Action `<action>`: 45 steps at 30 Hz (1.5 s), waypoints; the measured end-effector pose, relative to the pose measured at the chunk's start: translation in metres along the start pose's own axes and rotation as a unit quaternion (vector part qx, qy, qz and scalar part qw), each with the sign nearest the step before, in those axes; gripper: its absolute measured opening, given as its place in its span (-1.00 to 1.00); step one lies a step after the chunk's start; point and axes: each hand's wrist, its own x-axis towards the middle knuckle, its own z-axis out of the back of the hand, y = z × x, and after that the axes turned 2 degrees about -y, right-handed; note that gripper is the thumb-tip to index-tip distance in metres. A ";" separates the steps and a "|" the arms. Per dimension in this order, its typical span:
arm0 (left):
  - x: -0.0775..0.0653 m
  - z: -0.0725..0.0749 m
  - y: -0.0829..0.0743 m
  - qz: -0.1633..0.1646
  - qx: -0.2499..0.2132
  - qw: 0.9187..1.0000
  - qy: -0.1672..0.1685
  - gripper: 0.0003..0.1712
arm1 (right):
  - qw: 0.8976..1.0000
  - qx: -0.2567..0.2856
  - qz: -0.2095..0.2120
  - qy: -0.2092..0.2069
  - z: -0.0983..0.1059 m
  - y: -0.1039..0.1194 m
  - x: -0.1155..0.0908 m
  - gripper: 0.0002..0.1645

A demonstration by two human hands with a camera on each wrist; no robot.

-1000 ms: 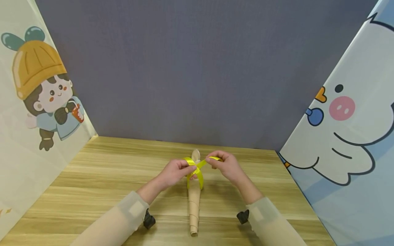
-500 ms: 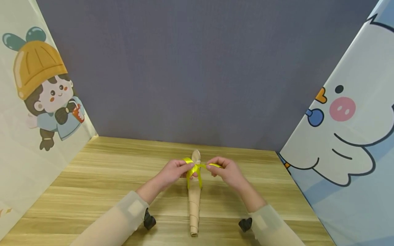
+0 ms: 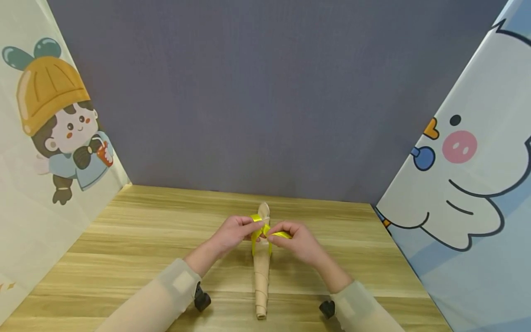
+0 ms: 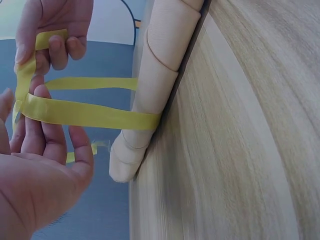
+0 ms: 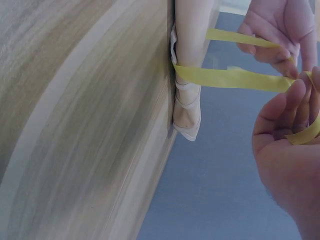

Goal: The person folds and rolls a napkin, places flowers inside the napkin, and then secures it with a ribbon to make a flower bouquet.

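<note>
A beige, spirally wrapped, tapered cloth roll (image 3: 261, 272) lies lengthwise on the table, its narrow end toward me. A shiny yellow ribbon (image 4: 95, 114) loops under its far part, and both sides rise to my hands above it. My left hand (image 3: 234, 232) pinches the ribbon where its strands cross. Just to the right, my right hand (image 3: 300, 240) pinches one end of it between thumb and fingers, with a short tail of ribbon over the fingers. In the right wrist view the fingertips of both hands sit close together at the crossing.
The wood-grain table (image 3: 166, 258) stretches around the roll. A dark grey panel (image 3: 265, 101) stands along its back edge, with cartoon-printed panels at the left (image 3: 25, 193) and right (image 3: 489, 184). Black wrist cameras (image 3: 202, 300) hang beneath the forearms.
My right hand has dropped and moved inward to the left with its ribbon end, bringing its fingertips close to the left ones. The left hand and the roll stay nearly where they were.
</note>
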 end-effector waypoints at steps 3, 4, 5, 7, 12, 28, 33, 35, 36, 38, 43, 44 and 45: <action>0.000 0.000 0.000 -0.003 0.000 1.000 -0.002 -0.62 | 1.000 -0.008 0.002 0.004 -0.003 -0.001 0.001 -0.85; 0.000 0.000 0.000 -0.004 0.000 1.000 -0.002 -0.64 | 1.000 -0.008 0.004 0.006 -0.003 -0.002 0.001 -0.85; 0.000 -0.001 0.000 -0.003 0.000 1.000 -0.004 -0.65 | 1.000 -0.009 0.007 0.008 -0.004 -0.002 0.001 -0.85; 0.000 -0.001 0.001 -0.006 -0.001 1.000 -0.006 -0.67 | 1.000 -0.007 0.010 0.012 -0.005 -0.003 0.001 -0.85; 0.001 -0.001 0.002 -0.009 -0.002 1.000 -0.009 -0.69 | 1.000 -0.011 0.008 0.013 -0.004 -0.003 0.002 -0.86; 0.002 0.001 0.002 -0.008 -0.008 1.000 -0.012 -0.71 | 0.997 0.008 0.005 0.080 0.007 -0.010 -0.007 -0.73; 0.002 0.002 0.002 -0.008 0.001 1.000 -0.018 -0.71 | 0.999 -0.010 -0.011 0.040 0.008 -0.011 -0.004 -0.66; 0.002 0.002 0.003 -0.007 0.001 1.000 -0.019 -0.72 | 0.999 -0.023 -0.021 0.018 0.006 -0.012 -0.001 -0.67; 0.002 0.002 0.003 -0.007 -0.001 1.000 -0.018 -0.72 | 0.999 -0.025 -0.022 0.009 0.005 -0.012 0.001 -0.66; 0.002 0.002 0.004 -0.005 -0.009 1.000 -0.016 -0.72 | 1.000 -0.021 -0.023 -0.004 0.003 -0.013 0.004 -0.65; 0.002 0.001 0.004 -0.010 -0.016 1.000 -0.010 -0.70 | 1.000 0.010 -0.009 -0.010 -0.003 -0.015 0.011 -0.65; 0.001 0.001 0.004 -0.013 -0.013 1.000 -0.009 -0.70 | 1.000 0.016 -0.008 -0.009 -0.005 -0.015 0.012 -0.66; 0.001 0.002 0.003 -0.015 -0.009 1.000 -0.009 -0.69 | 1.000 0.022 -0.007 -0.009 -0.006 -0.014 0.013 -0.67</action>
